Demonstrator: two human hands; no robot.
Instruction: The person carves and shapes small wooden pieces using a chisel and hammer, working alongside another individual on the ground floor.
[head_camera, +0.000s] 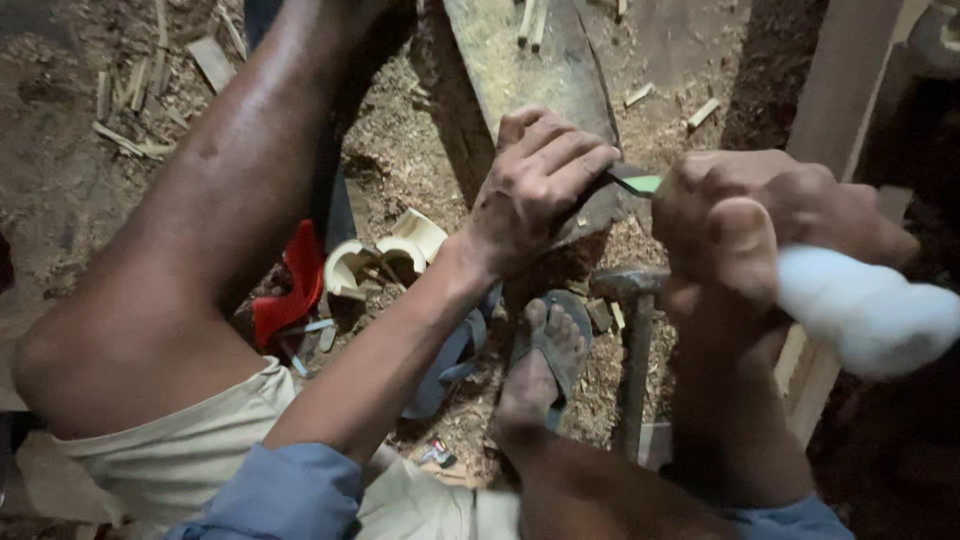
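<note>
The left hand (535, 190) lies flat on the wooden board (530, 70), its fingers (575, 160) together and pressing the green-tipped blade (635, 183) against the board's near edge. Just to the right, the right hand (745, 225) is clenched tight around the tool's white cloth-wrapped handle (865, 310). A hammer (635, 340) rests on the sawdust-covered floor (400, 140) below, beside a sandalled foot (545, 350).

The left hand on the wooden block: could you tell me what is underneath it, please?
Under the left hand lies the wooden block, with a green-tipped blade emerging beside the fingers. Whatever the palm covers is hidden.
</note>
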